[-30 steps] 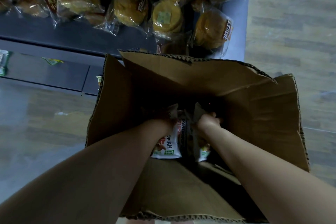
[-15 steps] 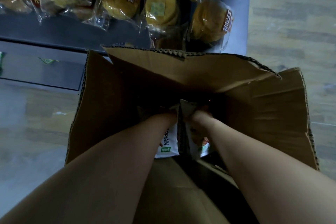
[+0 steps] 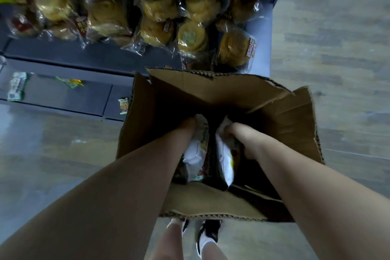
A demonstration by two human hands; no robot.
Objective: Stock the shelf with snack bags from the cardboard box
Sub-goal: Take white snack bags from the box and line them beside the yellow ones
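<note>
Item: snack bags, two in hand, both inside the cardboard box [image 3: 211, 88].
Left hand [image 3: 188, 127]: we have it down in the box, closed on the top edge of the left snack bag [image 3: 195, 155]; fingertips hidden behind the wrist.
Right hand [image 3: 242, 139]: fingers curled round the crumpled top of the right snack bag [image 3: 224, 162].
Hands, relation: near each other, not touching; a dark gap runs between the two bags.
Bags, attitude: both upright, white, hanging below the grip; lower ends near the box's near wall.
Box: open, flaps up, standing on the floor [image 3: 337, 48] against the shelf [image 3: 84, 59].
Shelf stock: bread packs [image 3: 192, 37] crowd the upper level; the lower shelf [image 3: 63, 95] carries a few small packets [image 3: 16, 85].
Step, as we judge it: lifting both bags out.
Handling note: we raise them straight up, clear of the far flap, gripping the sealed tops and not squeezing the bodies.
Risk: a bag corner could snag on the flap edge.
Also present: shoes [image 3: 209, 232] below the box.
</note>
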